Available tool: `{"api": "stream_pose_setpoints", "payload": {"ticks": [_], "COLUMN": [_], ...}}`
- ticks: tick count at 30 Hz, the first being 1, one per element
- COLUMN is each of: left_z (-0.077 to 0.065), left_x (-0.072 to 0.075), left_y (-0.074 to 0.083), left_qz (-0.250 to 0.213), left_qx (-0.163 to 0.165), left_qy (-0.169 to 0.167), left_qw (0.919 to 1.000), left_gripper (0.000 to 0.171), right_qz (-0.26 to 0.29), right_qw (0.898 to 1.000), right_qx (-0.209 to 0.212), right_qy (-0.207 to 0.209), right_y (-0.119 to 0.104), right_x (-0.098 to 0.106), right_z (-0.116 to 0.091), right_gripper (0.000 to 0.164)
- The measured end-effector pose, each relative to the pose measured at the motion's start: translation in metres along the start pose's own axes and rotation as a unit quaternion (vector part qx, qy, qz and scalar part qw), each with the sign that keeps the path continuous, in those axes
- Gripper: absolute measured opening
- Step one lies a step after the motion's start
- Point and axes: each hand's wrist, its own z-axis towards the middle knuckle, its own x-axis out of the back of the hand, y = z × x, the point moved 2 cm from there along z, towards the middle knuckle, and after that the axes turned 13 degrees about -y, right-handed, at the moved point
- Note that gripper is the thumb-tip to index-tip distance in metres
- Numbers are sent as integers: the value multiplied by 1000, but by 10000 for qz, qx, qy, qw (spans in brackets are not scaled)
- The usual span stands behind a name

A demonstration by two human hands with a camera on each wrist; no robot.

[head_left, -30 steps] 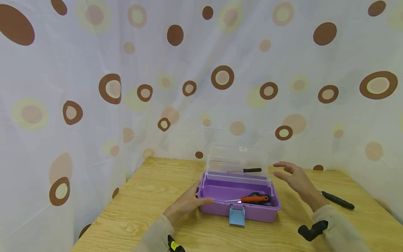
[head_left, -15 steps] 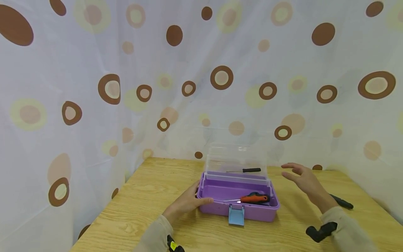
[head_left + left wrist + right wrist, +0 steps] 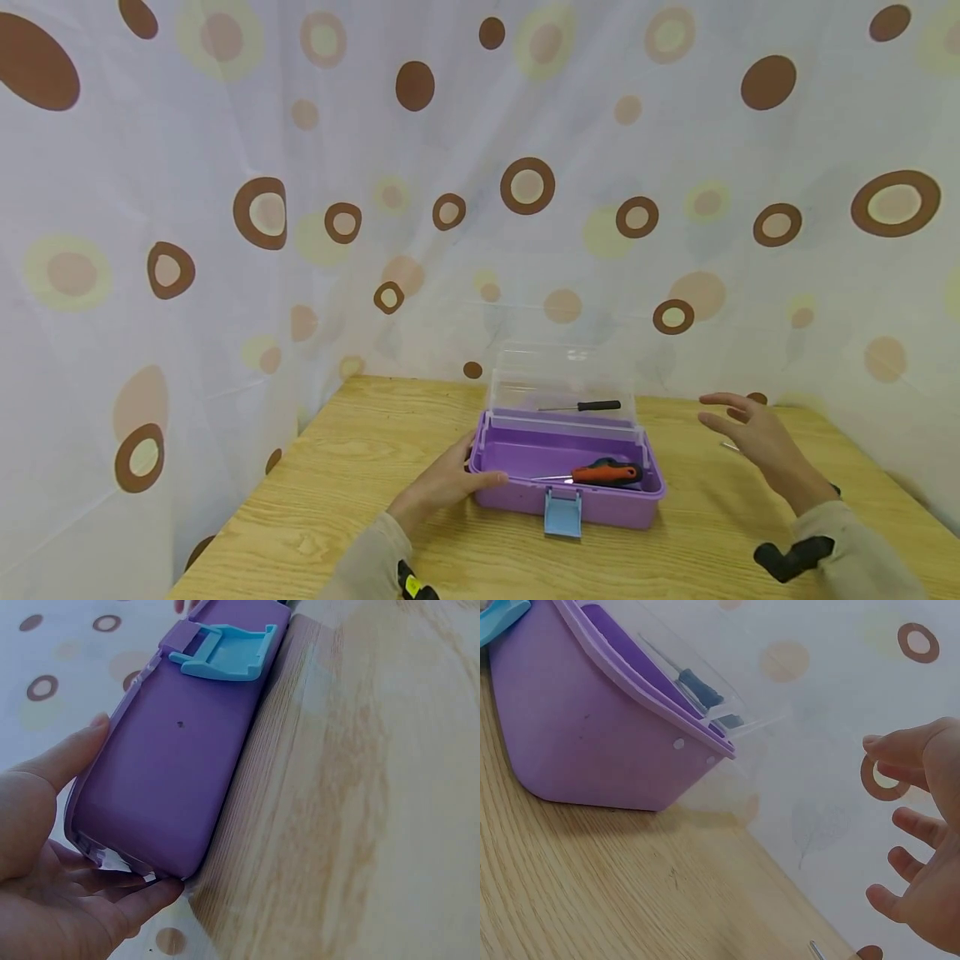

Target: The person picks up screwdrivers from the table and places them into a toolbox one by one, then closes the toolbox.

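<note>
A purple toolbox (image 3: 517, 500) stands on the table with its clear lid (image 3: 562, 367) raised. My left hand (image 3: 442, 483) holds the box's left end, thumb at the front rim and fingers around the side; the left wrist view shows this grip (image 3: 45, 877). Inside the box lies a screwdriver with an orange and dark handle (image 3: 606, 474). Behind the box, seen through the lid, is a black-handled screwdriver (image 3: 598, 406). To the right, my right hand (image 3: 765, 442) hovers over the table, fingers loosely bent and holding nothing. It mostly covers another tool, whose metal shaft (image 3: 729, 447) pokes out.
A light blue latch (image 3: 562, 513) hangs down at the box's front. The wooden table (image 3: 360, 467) extends to both sides of the box. A dotted white curtain (image 3: 450, 125) closes off the back and sides.
My right hand has moved right, away from the box and over the black-handled tool on the table, now mostly hidden. The left hand and the box have stayed in place.
</note>
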Motion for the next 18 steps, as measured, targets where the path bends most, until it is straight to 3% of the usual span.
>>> {"api": "stream_pose_setpoints", "payload": {"ticks": [18], "left_z": [0], "left_x": [-1], "left_y": [-1], "left_qz": [-81], "left_qx": [-15], "left_qy": [-38], "left_qw": [10000], "left_gripper": [102], "right_qz": [-107], "right_qw": [9994], "right_qx": [-335], "right_qy": [-39], "right_y": [25], "right_x": [26], "right_z": [-19], "right_gripper": [74]}}
